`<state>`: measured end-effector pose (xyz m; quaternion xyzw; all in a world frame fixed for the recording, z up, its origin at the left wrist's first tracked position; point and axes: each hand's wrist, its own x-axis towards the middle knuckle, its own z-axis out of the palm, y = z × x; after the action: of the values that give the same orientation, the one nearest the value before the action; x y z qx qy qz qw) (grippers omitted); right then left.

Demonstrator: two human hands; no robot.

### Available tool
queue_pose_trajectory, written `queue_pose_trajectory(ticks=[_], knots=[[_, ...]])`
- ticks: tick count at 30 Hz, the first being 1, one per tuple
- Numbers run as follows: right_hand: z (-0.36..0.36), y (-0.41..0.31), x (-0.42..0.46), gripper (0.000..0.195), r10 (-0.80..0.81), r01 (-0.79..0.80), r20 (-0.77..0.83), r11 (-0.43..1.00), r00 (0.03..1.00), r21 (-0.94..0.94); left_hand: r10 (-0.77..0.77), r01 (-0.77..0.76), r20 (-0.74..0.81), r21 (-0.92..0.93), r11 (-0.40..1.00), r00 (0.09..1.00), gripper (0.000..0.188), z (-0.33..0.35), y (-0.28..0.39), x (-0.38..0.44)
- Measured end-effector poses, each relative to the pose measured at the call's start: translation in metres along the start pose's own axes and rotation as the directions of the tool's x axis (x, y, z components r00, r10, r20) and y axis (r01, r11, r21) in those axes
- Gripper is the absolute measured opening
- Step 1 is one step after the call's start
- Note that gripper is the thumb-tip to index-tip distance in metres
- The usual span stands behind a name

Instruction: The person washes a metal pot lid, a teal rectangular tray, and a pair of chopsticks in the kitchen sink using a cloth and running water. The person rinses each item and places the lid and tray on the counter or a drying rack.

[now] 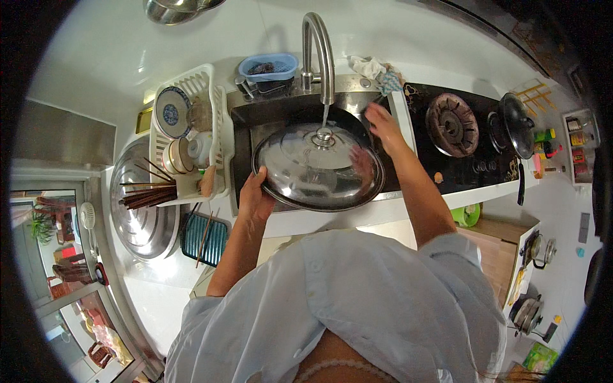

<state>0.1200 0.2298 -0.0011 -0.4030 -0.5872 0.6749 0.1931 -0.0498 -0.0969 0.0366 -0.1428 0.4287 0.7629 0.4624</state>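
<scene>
A domed metal pot lid (311, 167) with a round knob is tilted over the sink (242, 143). My left hand (256, 196) grips its rim at the near left. Water runs from the curved steel faucet (325, 52) onto the lid near its knob. My right hand (380, 122) is raised off the lid, beyond its upper right edge, with nothing seen in it. A dark pan (347, 122) lies in the sink behind the lid, mostly hidden by it.
A white dish rack (225, 129) with a plate, bowls and chopsticks stands left of the sink. A blue basket (285, 72) and crumpled cloths (368, 67) lie behind it. To the right is a black gas stove (421, 174). A large metal lid (139, 225) rests at far left.
</scene>
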Motion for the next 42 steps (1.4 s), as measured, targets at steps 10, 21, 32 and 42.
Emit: queue_pose_trajectory(ticks=[10, 21, 32, 42], knots=[[0.083, 0.002, 0.209, 0.096, -0.107, 0.108, 0.249, 0.994, 0.963, 0.01, 0.109, -0.109, -0.003, -0.021, 0.994, 0.994, 0.032, 0.011, -0.001, -0.036], [0.065, -0.072, -0.014, 0.052, 0.123, 0.22, 0.544, 0.824, 0.83, -0.521, 0.038, -0.044, -0.061, -0.088, 0.995, 0.997, 0.027, 0.002, -0.018, -0.022], [0.041, -0.054, -0.071, 0.052, -0.148, 0.522, 0.522, 0.481, 0.84, -0.704, -0.078, 0.082, 0.042, -0.111, 0.99, 0.996, 0.012, 0.01, -0.04, -0.026], [0.046, -0.043, -0.09, 0.048, -0.094, 0.467, 0.472, 0.4, 0.877, -0.788, -0.035, 0.023, 0.205, 0.063, 0.998, 0.978, 0.036, 0.0, -0.045, -0.047]])
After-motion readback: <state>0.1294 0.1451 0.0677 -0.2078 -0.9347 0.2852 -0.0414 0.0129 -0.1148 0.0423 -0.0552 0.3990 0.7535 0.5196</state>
